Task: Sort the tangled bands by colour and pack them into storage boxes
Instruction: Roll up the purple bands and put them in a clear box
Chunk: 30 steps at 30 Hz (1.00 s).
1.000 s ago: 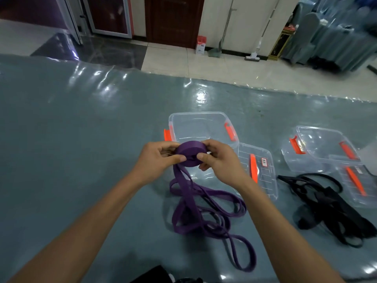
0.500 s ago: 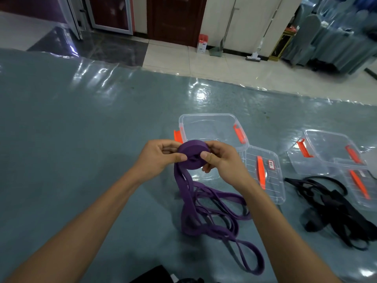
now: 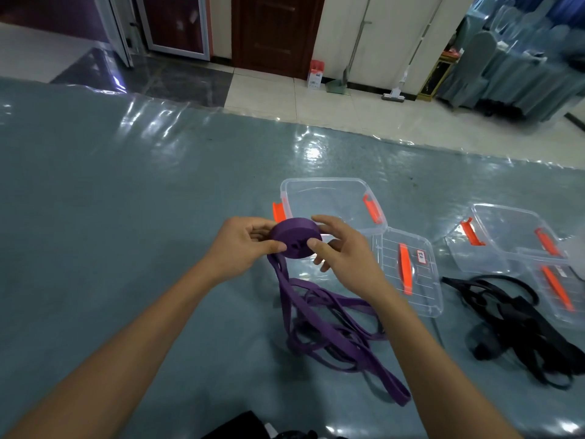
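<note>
A purple band is partly wound into a flat roll, held up between both hands. My left hand grips the roll's left side, thumb on its face. My right hand pinches its right edge with thumb and fingers. The unwound purple band hangs down and lies in loose loops on the table. An open clear storage box with orange latches stands just behind the roll. A tangled heap of black bands lies at the right, in front of a second clear box.
A clear lid with an orange handle lies right of the near box; another lid lies by the far box. The table has a glossy grey-blue cover. A dark object sits at the bottom edge.
The roll has turned between my hands and taken up more band. My right hand's fingers have shifted round its edge. The view has moved slightly, so the boxes sit further right.
</note>
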Each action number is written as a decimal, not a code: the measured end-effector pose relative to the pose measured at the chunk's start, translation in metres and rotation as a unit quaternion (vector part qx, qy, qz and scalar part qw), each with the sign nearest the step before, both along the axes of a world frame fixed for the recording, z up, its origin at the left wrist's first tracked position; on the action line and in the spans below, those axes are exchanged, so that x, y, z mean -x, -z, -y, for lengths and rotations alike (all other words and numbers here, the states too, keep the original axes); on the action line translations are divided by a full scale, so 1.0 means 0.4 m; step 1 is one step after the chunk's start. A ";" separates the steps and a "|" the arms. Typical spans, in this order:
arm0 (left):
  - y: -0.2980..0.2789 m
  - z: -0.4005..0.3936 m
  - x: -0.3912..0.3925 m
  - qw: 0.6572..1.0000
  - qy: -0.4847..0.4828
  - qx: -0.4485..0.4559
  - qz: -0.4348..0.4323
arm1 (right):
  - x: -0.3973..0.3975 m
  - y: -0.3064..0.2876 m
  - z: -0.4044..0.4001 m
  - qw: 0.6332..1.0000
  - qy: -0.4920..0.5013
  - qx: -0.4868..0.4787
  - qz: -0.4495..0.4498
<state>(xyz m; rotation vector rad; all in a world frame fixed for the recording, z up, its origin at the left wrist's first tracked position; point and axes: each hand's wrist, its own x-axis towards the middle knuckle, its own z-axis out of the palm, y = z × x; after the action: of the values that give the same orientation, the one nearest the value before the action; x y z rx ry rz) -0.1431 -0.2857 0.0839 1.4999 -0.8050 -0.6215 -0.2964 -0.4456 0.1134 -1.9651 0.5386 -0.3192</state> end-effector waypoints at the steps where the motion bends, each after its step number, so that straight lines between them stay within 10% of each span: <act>1: -0.002 0.000 0.002 1.000 0.004 -0.004 0.011 | -0.001 -0.011 0.005 0.999 -0.006 0.032 -0.011; 5: -0.014 0.007 0.007 1.000 -0.001 -0.004 0.022 | -0.011 -0.035 0.011 0.997 -0.016 0.072 -0.009; 12: -0.036 0.025 -0.006 0.997 -0.063 0.040 0.006 | -0.007 0.049 0.000 0.976 0.130 -0.165 0.064; 20: -0.086 0.041 -0.023 0.994 -0.073 0.076 0.003 | -0.050 0.111 -0.042 0.994 -0.040 -0.089 -0.052; 30: -0.103 0.034 -0.054 0.990 -0.107 0.091 0.022 | -0.051 0.054 0.011 1.000 0.016 -0.003 0.014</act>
<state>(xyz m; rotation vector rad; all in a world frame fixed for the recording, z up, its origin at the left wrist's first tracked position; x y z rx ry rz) -0.1215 -0.2991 0.1251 1.4128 -0.7026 -0.3475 -0.2759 -0.4499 0.0919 -1.9458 0.5524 -0.3646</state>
